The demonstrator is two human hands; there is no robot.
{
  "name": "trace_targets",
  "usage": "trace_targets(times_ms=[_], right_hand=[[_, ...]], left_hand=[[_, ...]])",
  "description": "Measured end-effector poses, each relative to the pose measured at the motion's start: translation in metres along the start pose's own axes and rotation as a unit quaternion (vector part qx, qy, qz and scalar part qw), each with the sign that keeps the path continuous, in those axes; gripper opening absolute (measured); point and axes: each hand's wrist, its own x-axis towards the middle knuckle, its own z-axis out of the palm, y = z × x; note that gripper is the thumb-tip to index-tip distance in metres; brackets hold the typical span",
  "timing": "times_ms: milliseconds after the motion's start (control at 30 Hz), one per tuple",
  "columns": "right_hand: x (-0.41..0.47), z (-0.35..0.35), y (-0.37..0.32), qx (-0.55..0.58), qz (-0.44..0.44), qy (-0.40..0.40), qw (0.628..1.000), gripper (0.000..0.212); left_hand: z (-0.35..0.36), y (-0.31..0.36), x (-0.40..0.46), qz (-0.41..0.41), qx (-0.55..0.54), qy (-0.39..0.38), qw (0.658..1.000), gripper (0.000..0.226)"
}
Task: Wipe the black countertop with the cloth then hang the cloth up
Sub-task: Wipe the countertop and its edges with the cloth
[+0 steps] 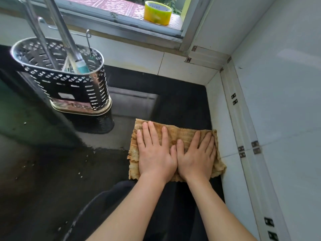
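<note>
Both palms flat, left hand (154, 153) and right hand (197, 155) spread on the tan cloth (173, 134), right side of black tabletop (182, 105); crumbs left, hanging not yet done.

Single view, head-mounted, wide-angle. Looks forward and steeply down onto the black countertop (182, 105), close above it. Forearms enter from the bottom edge of frame; left hand (154, 153) and right hand (196, 157) sit just below frame centre, over the countertop's near right part. Beyond the countertop: window sill at top of frame. Right of the countertop: white tiled wall (278, 101), strongly slanted by lens distortion. No second view, so no shared area.
</note>
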Motion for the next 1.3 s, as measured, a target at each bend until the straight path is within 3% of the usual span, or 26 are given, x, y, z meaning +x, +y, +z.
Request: trace_targets(times_ms=[633, 1300], right_hand=[[-0.186, 0.009, 0.054, -0.008, 0.038, 0.010, 0.999, 0.088], [-0.211, 0.012, -0.036, -0.015, 0.026, -0.027, 0.999, 0.094]], left_hand=[[0.012, -0.015, -0.183, 0.028, -0.018, -0.016, 0.999, 0.069], [-0.010, -0.097, -0.184, -0.027, 0.004, -0.040, 0.999, 0.069]])
